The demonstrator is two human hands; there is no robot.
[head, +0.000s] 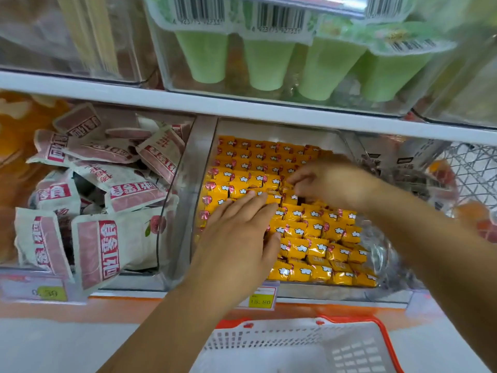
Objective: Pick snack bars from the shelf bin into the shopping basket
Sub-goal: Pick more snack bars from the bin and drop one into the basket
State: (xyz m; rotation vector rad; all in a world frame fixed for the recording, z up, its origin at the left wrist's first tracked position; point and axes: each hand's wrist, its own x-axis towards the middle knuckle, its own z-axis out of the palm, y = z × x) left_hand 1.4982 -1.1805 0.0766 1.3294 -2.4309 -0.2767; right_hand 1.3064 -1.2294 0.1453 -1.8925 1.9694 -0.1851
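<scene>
Pink-and-white pouches [107, 184] heaped in clear bin, left. Green cups [269, 63] in row in clear bin on upper shelf, barcodes on lids. Pale yellow sticks [88, 30] upper left. Yellow price tag [260, 301] reads 15.80. Wire rack [473, 170] far right.

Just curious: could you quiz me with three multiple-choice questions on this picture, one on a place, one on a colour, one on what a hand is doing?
1. Where is the shopping basket?
A. below the shelf
B. on the top shelf
C. on the person's arm

2. What colour are the snack bars in the bin?
A. green
B. yellow
C. blue

3. What is the left hand doing?
A. gripping the basket
B. lying flat on the bars
C. hanging idle

Answers: 1 A, its red rim shows at the bottom edge; 2 B, rows of yellow wrappers fill it; 3 B, straight fingers rest on the bars, while the right hand pinches one.
</scene>
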